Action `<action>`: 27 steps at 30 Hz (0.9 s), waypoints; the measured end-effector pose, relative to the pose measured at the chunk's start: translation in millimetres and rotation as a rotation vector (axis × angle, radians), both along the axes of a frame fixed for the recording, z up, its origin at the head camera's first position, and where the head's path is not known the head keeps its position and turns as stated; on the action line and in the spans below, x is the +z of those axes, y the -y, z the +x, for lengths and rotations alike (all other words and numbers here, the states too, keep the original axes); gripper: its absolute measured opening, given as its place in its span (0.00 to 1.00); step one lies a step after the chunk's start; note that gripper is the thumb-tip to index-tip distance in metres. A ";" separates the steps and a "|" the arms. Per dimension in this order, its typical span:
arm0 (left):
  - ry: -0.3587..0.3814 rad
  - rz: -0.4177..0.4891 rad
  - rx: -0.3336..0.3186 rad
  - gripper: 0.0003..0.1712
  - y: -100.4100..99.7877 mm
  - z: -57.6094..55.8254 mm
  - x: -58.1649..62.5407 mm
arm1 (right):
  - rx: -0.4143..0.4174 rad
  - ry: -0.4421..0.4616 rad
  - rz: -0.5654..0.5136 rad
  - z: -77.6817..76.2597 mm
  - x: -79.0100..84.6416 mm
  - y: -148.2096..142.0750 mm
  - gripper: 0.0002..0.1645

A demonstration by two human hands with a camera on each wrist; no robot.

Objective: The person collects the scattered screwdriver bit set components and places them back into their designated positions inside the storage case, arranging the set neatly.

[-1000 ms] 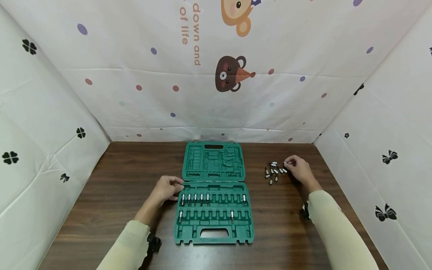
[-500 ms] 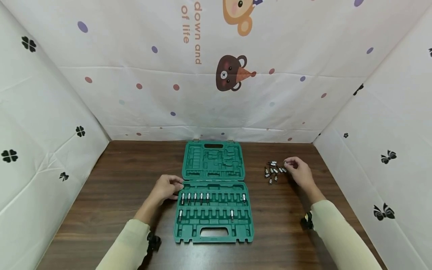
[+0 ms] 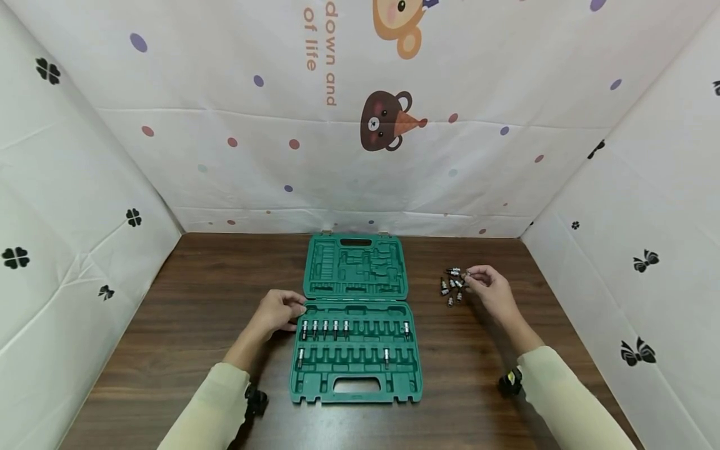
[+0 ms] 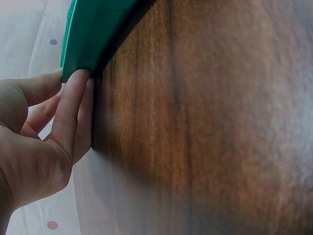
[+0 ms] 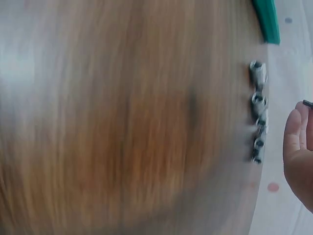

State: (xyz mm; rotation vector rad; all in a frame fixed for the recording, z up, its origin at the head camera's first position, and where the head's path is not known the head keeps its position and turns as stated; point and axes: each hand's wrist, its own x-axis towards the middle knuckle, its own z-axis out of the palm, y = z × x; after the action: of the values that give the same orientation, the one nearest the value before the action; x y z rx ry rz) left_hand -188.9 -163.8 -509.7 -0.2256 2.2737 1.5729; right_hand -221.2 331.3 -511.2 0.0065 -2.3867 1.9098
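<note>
Right hand [image 3: 490, 292] has thumb and fingertips together on one small bit [image 5: 307, 103]; only a dark end pokes out, so I can't tell which kind. Loose bits [image 3: 452, 283] sit just left of those fingertips, bunched, pointing every way. Left hand [image 3: 277, 310] is clamped on the edge of the green case [image 3: 357, 369], by the hinge. Case is laid open flat to that hand's right; slotted bits [image 3: 335, 327] in the half nearer the person: five together on the left hand's side, one at that row's far end, two in the next row.

Handling, my read: hold the bit by its thick end, lift straight up before swinging off, since neighbours this close could drag or roll. Smooth metal probably slips in a lazy pinch. Left grip should be firm, no tugging, or the case may skid.

Under both hands, dark wood table [image 3: 225, 269], glare between the forearms. Ahead of them, white back cloth [image 3: 197, 175] with dots, a bear [image 3: 374, 125] and sideways lettering [image 3: 330, 56]. Out past the left hand, clovers [image 3: 134, 217]; past the right, bows [image 3: 638, 351].
</note>
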 end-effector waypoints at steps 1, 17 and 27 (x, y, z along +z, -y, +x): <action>-0.001 0.000 -0.002 0.13 -0.2 -0.5 0.2 | 0.011 0.003 -0.027 0.8 0.8 2.3 0.20; -0.010 -0.003 -0.011 0.13 -2.8 -2.6 2.9 | 0.196 0.132 -0.215 15.2 11.9 36.6 0.21; -0.014 -0.005 -0.004 0.13 1.2 0.1 -3.1 | 0.261 0.171 -0.253 19.8 6.0 73.5 0.14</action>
State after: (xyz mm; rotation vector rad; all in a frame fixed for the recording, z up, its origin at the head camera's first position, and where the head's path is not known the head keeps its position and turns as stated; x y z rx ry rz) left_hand -188.9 -165.0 -512.8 -0.2122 2.2878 1.5718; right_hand -201.4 257.8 -505.1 0.1518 -2.3238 2.4121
